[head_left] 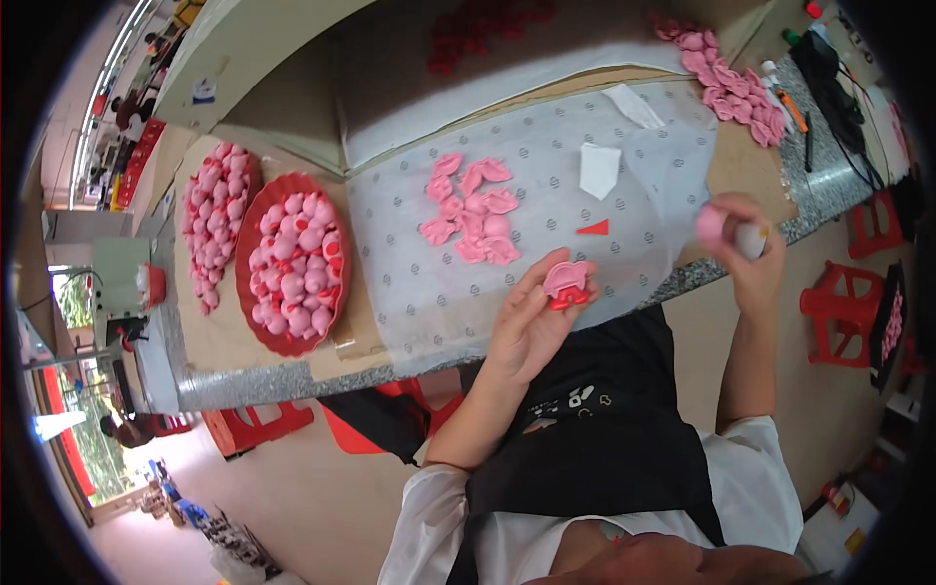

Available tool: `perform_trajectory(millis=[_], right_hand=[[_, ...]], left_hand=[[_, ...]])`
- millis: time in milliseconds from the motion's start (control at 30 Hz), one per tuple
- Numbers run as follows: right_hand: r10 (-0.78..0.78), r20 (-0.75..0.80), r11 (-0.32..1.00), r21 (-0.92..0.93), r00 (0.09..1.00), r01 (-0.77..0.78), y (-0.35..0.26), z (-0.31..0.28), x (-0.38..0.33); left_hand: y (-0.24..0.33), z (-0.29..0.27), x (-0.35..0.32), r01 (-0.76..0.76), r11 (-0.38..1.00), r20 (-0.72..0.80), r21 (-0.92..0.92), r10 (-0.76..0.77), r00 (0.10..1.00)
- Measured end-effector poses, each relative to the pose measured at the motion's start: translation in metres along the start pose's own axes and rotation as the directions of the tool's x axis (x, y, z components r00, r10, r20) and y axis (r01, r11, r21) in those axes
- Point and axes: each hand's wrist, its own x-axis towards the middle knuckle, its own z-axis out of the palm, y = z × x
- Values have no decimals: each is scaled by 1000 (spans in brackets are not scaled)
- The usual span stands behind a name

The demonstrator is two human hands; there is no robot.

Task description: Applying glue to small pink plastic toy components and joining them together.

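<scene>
My left hand (524,327) holds a small pink and red moulded piece (567,283) between thumb and fingers, over the table's near edge. Off to the right, my right hand (756,219) is closed and blurred. A pink round part (712,223) shows at its fingertips and a whitish rounded part (751,241) near the palm; whether these are one thing or two I cannot tell. Ahead of my left hand, several pink moulded pieces (475,202) lie grouped on a patterned sheet (390,312). Beside them are a small red triangle (594,227) and a folded white paper (600,171).
Left of the sheet stands a red scalloped tray (340,292) full of pink and red round pieces, with another heap (214,214) beyond. Pink pieces (731,88) pile at the far right, by pens (792,107). A greenish open-fronted box (283,117) borders the far side. Red stools (846,312) stand right.
</scene>
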Motion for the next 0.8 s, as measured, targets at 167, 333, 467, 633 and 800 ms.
perform_trajectory(millis=[167,333,467,633,800], right_hand=[[-260,302,966,83,917,247,-35,71,-15],[-264,387,960,20,884,278,-36,84,-18],[-227,439,966,-14,870,259,-40,86,-18],[-113,455,992,11,883,122,-45,87,-20],[-32,522,999,49,852,7,-45,82,-13]], left_hand=[[1,2,-6,62,996,44,69,-65,997],[5,1,-12,63,992,28,110,-67,997],[7,-3,-13,64,989,97,134,-77,992],[13,-2,-13,62,980,124,187,-86,989],[17,3,-14,84,958,120,273,-121,985]])
